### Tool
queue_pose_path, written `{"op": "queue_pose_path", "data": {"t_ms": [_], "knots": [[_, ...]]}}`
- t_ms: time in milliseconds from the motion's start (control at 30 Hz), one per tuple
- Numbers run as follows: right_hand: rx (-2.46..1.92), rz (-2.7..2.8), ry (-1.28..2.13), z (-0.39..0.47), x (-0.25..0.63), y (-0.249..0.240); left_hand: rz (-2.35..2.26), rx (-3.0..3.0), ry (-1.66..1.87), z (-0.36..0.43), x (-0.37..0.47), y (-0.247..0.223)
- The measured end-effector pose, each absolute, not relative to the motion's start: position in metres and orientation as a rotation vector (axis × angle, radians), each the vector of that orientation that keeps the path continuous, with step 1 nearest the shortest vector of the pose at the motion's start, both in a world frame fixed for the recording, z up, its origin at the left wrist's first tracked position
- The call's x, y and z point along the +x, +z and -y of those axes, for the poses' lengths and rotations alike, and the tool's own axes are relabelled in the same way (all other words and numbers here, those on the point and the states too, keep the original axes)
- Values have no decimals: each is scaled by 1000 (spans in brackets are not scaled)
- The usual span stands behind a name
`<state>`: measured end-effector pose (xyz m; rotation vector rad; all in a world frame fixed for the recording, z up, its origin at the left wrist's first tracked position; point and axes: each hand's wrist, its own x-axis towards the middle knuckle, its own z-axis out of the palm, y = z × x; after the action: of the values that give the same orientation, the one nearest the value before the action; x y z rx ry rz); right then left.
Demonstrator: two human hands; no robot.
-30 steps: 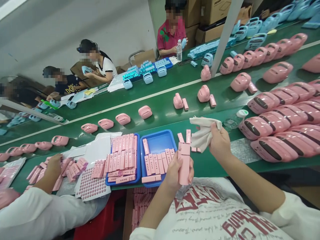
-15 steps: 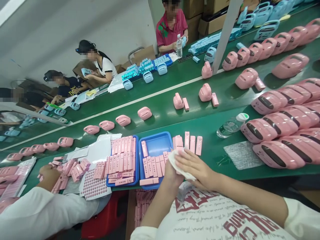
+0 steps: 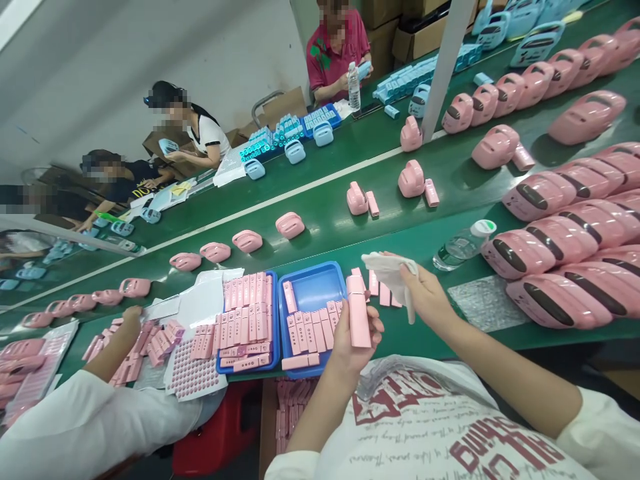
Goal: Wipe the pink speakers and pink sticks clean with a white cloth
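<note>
Over the near edge of the green table, a pink bar is held nearly upright, tilted slightly, in the left hand; a white cloth is pinched in the right hand, apart from the left. On the white shirt just below, "ALL" can be read in red capitals; its script lines are too small. Small marks on the tray bars cannot be read. Bars are held in two blue trays, with a sheet of round stickers beside them. To the right, a green-capped bottle is laid near rows of pink cases with dark panels. Beyond, pink cases are spaced along a green belt, and blue ones are handled by people seated before a grey wall and cardboard boxes. The held bar is smooth, glossy and plain on its visible long face, with a seam near its top.
</note>
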<state>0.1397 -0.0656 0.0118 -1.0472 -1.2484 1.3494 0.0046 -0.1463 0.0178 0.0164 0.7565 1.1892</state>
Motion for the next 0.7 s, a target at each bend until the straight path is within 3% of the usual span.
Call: {"op": "queue_pose_path", "data": {"t_ms": [167,267,367,533,700], "knots": [[-938,1734,1099,97,116,-7,-767,30,1120,145,0,-4],[-801,2005,926,121,113,-28,-1151,200,1114,142,-5,-35],[-770,2140,1092,137,123,-47,-1488,460,987,133,-11,-71],[-1311,1429,1668,122,155,-51,-1638,789,881,108,-11,-102],[-1533,592,1641,84,186,-47,-1789,1607,219,77,0,-98]]}}
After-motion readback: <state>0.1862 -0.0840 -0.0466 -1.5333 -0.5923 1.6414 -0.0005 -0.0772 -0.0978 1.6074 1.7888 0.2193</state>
